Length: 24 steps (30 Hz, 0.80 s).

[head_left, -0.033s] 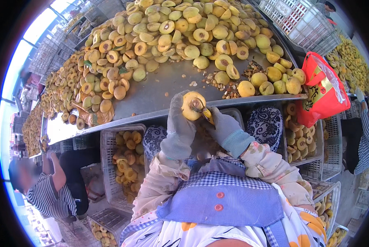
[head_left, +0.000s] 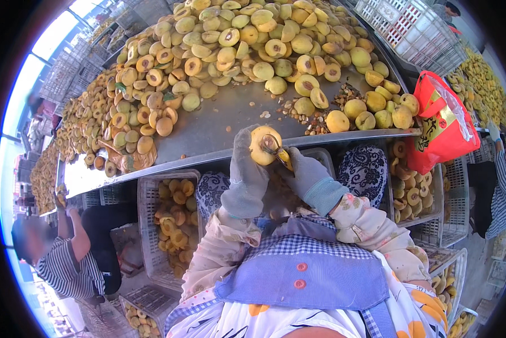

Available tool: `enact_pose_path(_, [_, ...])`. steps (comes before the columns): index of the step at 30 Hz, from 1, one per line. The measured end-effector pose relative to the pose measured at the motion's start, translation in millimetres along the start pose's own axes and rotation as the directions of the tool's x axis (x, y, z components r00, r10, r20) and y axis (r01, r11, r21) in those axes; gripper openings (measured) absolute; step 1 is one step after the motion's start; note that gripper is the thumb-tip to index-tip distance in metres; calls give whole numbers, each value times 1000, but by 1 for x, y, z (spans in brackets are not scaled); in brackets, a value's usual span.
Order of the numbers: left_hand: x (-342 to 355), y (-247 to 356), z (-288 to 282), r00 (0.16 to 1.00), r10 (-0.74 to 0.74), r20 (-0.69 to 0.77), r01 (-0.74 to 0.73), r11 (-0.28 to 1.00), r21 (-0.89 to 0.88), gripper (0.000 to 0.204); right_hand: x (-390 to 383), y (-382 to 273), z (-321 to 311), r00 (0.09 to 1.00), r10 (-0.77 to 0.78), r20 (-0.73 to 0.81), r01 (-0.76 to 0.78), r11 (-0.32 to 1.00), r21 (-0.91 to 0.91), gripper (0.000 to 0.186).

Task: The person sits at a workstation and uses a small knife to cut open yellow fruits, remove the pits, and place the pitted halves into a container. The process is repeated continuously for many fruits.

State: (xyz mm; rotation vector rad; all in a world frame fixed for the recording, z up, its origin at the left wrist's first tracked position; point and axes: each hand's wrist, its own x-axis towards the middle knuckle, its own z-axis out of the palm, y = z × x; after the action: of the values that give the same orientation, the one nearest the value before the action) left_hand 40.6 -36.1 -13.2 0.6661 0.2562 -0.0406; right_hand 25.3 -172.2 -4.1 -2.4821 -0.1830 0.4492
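My gloved left hand [head_left: 245,174] is closed around a yellow peach half [head_left: 262,147], its cut face with the brown pit hollow turned toward my right hand. In my gloved right hand [head_left: 307,173] is a small pitting tool [head_left: 285,158] with a yellow and black handle. Its dark metal end touches the peach at the hollow; the exact shape of that end is hard to make out. Both hands are held just off the near edge of a metal table [head_left: 208,132], above my lap.
Many halved peaches [head_left: 219,50] are heaped across the table. Loose pits [head_left: 303,118] lie near its edge, beside a red bag [head_left: 442,124]. Crates of peach halves stand left [head_left: 171,225] and right [head_left: 416,194] of my knees. A person in a striped shirt [head_left: 72,265] sits at left.
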Motion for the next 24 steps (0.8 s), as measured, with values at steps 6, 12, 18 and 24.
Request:
enact_pose_path(6, [-4,-11,-14,966,253,-53,-235,944,233,41,0,2,3,977,-133,166,116,988,107,46])
enact_pose_path(12, [-8,-9,-8,964,252,83,-259,823,505,37,-2,9,-14,937,-84,340,114,991,-69,50])
enact_pose_path(18, [-6,-3,0,965,186,183,-260,620,740,23,8,32,0,824,-377,422,165,874,457,45])
enact_pose_path(24, [12,3,-9,977,-211,-4,142,643,753,21,19,59,25,888,-305,345,352,932,-82,37])
